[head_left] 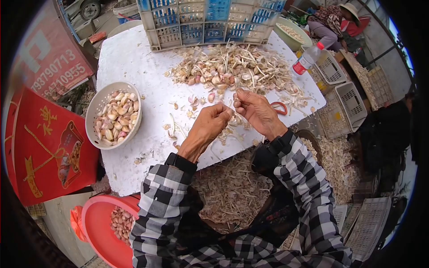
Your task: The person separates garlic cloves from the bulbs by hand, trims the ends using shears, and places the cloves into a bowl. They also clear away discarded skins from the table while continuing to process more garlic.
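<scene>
Over the white table (pixel 156 80), my left hand (pixel 208 127) is closed in a pinch, thumb against forefinger. My right hand (pixel 258 112) is pinched too, its fingertips almost meeting the left ones. Small pale bits of garlic show at both sets of fingertips; their exact shape is mostly covered. Just beyond my hands lies a heap of garlic cloves, stalks and dry skins (pixel 223 71). A few loose cloves (pixel 193 101) lie to the left. A red ring-shaped handle (pixel 279 107) sits beside my right wrist. A white colander (pixel 92 127) at the left holds many cloves.
A blue and white plastic crate (pixel 187 22) stands at the table's far side. Near the right corner is a red-capped bottle (pixel 308 58). A red basin (pixel 96 223) with cloves is lower left. Skins fill the space below. Another person (pixel 328 22) bends over at upper right.
</scene>
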Available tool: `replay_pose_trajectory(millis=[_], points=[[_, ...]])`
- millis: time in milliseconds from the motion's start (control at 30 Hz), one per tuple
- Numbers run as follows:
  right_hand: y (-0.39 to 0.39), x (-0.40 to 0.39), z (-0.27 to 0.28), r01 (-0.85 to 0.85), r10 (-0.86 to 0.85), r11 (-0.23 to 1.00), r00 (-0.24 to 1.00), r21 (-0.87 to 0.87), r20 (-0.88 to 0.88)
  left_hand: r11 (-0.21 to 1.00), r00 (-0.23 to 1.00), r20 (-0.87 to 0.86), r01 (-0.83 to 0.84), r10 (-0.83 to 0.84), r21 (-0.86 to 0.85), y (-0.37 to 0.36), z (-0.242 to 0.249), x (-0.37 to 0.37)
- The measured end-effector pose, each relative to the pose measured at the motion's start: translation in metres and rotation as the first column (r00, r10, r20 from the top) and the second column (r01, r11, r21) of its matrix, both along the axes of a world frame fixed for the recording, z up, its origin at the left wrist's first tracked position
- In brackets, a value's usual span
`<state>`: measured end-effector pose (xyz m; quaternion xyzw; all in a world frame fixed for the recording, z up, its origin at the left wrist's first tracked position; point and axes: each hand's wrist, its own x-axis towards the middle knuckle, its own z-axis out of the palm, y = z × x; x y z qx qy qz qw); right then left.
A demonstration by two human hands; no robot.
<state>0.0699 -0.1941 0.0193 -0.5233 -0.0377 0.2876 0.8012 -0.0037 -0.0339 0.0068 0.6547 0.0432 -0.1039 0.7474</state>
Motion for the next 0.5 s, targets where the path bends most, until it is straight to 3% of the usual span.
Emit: replay_pose_trajectory(millis=[33, 100, 133, 167, 233, 267, 500], points=[[-0.003, 0.003, 0.002, -0.030, 0.030, 1.000, 1.000, -0.004, -0.008, 1.000, 1.000, 0.001, 0.001, -0.001, -0.003, -0.002, -0.003, -0.001], [-0.008, 0.003, 0.003, -0.013, 0.012, 0.999, 1.000, -0.029, -0.022, 0.978, 0.996, 0.085, -0.005, -0.013, 0.209, -0.004, -0.009, -0.001], [-0.009, 0.002, 0.003, -0.039, 0.039, 0.997, 0.999, -0.069, -0.004, 0.984, 0.999, -0.048, 0.006, 0.002, 0.176, -0.003, -0.012, 0.002], [-0.009, 0.001, 0.004, -0.064, 0.066, 0.992, 0.998, -0.108, 0.011, 0.984, 0.999, -0.053, 0.007, 0.002, 0.176, -0.003, -0.008, 0.003], [-0.002, -0.009, 0.006, -0.068, 0.081, 0.982, 0.995, -0.176, 0.064, 0.977, 0.992, -0.065, -0.117, 0.107, -0.180, -0.004, -0.005, 0.005], [0.002, -0.014, 0.006, -0.068, 0.099, 0.967, 0.988, -0.244, 0.118, 0.968, 0.997, -0.041, -0.075, 0.067, -0.241, -0.005, -0.008, 0.005], [0.016, -0.027, 0.005, -0.044, 0.088, 0.971, 0.980, -0.235, 0.179, 0.971, 0.973, 0.031, -0.224, 0.227, -0.079, -0.006, -0.011, 0.007]])
